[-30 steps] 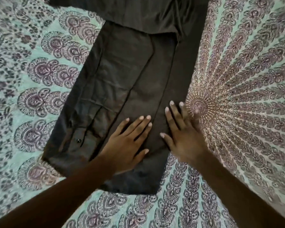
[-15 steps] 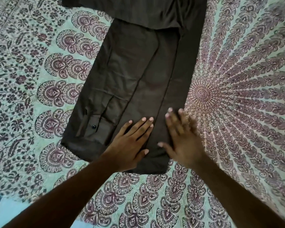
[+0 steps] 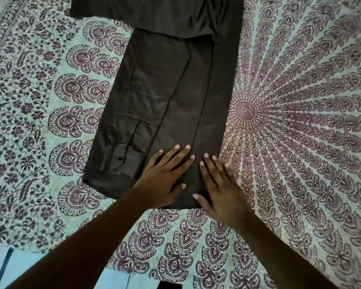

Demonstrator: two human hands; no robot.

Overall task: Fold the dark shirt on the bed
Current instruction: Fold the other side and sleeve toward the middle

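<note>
The long dark brown cloth shirt lies flat on the bed, on a pale green bedspread printed with maroon paisley and a big mandala. It is already narrowed to a long strip that runs from near to far. Its sides look turned in. One sleeve lies lengthwise along the left part of the strip, with its cuff and a small dark round button near the near left corner. At the far end a wider band of the same cloth crosses the strip and sticks out to the left. What that band is cannot be told from here.

By the look of it, the lengthwise folding is done or nearly so, and this step is smoothing the strip flat. The crosswise folds, near end toward far end, seem yet to come, and the far left piece may need tucking in.

Both hands lie on the near end of the shirt, side by side and just apart. The left hand is flat, palm down, with fingers straight and a little spread. It grips nothing and presses the cloth just right of the cuff. The right hand is likewise flat and wide with nothing held. It sits over the right edge of the strip, so its inner fingers rest on the shirt while the outer ones, somewhat blurred, reach onto the bedspread. Most of the shirt stretches away beyond the fingertips, and its near hem shows between the two wrists.
</note>
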